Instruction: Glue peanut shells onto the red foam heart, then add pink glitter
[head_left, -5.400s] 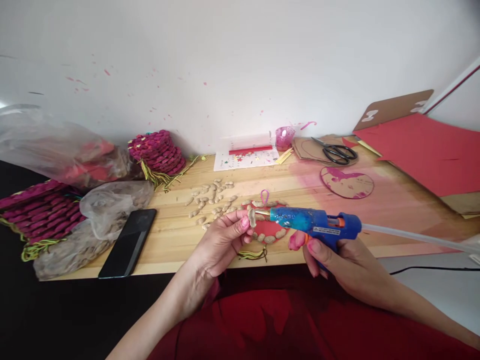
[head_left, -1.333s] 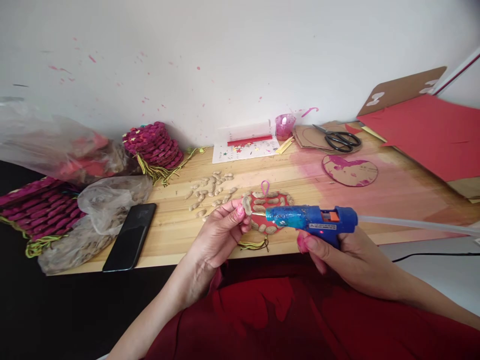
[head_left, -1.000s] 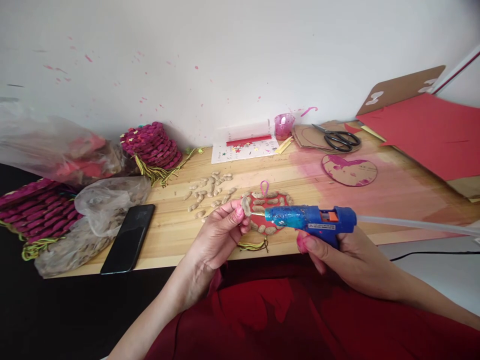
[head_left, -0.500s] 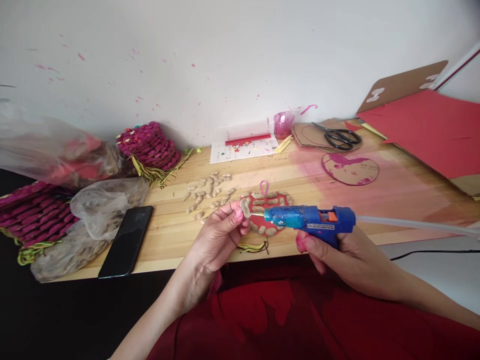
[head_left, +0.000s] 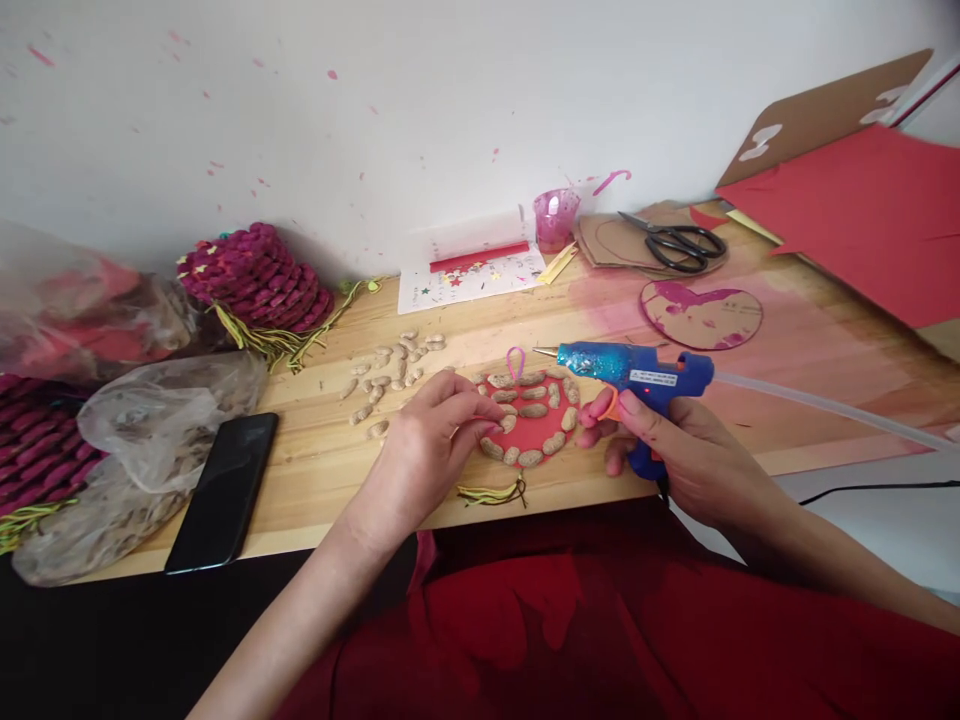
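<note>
A red heart-shaped card (head_left: 541, 430) rimmed with peanut shells lies near the front edge of the wooden table (head_left: 465, 330), a pink loop at its top. My left hand (head_left: 431, 440) reaches to its left side, fingertips pinched on a peanut shell (head_left: 507, 424) that they press onto the card. My right hand (head_left: 679, 450) grips a blue hot glue gun (head_left: 637, 372) just right of the heart, nozzle pointing left above it, a clear glue stick trailing to the right.
Loose peanut shells (head_left: 390, 368) lie behind the heart. A black phone (head_left: 223, 490), plastic bags (head_left: 142, 430) and woven magenta pieces (head_left: 255, 280) are at the left. Scissors (head_left: 675, 242), a painted cardboard heart (head_left: 701, 313), a pink cup (head_left: 555, 216) and red paper (head_left: 862, 215) are at the right.
My left hand has lowered the glued shell from the nozzle down onto the heart card. The glue gun has drawn back to the right and up, away from the shell.
</note>
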